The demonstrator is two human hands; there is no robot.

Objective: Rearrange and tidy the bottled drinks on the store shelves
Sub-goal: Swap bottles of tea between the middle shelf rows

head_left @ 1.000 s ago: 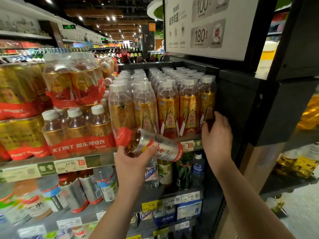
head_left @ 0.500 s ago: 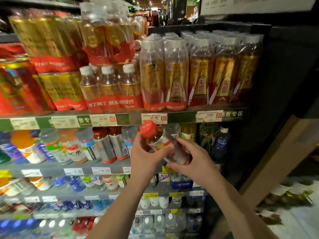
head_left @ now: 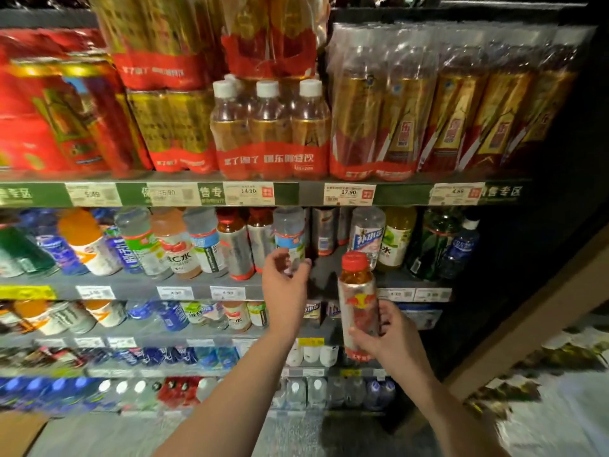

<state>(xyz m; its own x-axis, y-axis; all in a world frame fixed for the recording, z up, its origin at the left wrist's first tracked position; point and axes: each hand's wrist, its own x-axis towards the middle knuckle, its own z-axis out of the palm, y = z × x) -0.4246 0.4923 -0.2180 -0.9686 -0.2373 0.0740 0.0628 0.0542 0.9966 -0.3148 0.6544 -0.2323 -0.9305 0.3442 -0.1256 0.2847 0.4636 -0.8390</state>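
My right hand (head_left: 393,334) grips a red-capped bottle with a silver and red label (head_left: 357,301), held upright in front of the second shelf (head_left: 230,286). My left hand (head_left: 285,282) reaches to a clear bottle with a light blue label (head_left: 290,235) standing on that shelf, its curled fingers at the bottle's lower part. Beside that bottle, to its right, there is a dark gap in the row. Two matching silver-labelled bottles (head_left: 237,249) stand just left of my left hand.
The top shelf (head_left: 313,192) carries shrink-wrapped packs of amber drinks (head_left: 270,127) and red can packs (head_left: 56,117). Lower shelves hold several rows of small bottles. A dark cabinet side (head_left: 527,225) bounds the shelves on the right. The floor (head_left: 560,423) lies below right.
The view has dropped from the top shelf to the second shelf. The red-capped bottle passed from my left hand to my right hand and now stands upright; my left hand has reached to the shelf.
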